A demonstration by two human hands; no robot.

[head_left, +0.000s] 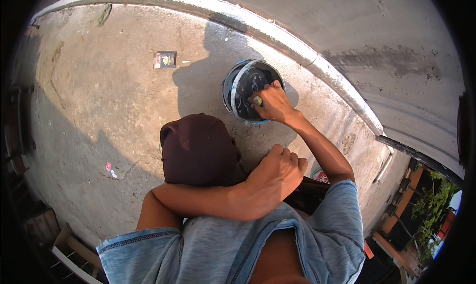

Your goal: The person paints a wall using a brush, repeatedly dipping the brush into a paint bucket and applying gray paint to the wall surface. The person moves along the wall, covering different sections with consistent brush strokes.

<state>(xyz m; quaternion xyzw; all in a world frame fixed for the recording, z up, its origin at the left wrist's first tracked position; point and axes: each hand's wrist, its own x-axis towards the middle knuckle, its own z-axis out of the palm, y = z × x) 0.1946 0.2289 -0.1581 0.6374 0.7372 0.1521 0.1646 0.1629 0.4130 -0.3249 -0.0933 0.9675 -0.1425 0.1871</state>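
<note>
A round bucket point(241, 114) with a blue-stained rim and a pale handle stands on the concrete ground, dark grey liquid inside. Over its near right side, my right hand point(273, 101) is closed around a small yellowish handle end; whatever the handle leads to is hidden. My left forearm lies across my body, above the dark maroon cloth over my bent knee point(200, 150). At its end, my left hand point(280, 172) has its fingers curled, palm side hidden, and no object shows in it.
A wall point(372, 42) with a whitish ledge point(282, 33) along its base curves past the bucket. A dark printed packet point(164, 59) lies on the ground beyond my knee, small scraps point(111, 170) at the left. Wooden furniture point(74, 250) stands lower left, plants point(431, 213) lower right.
</note>
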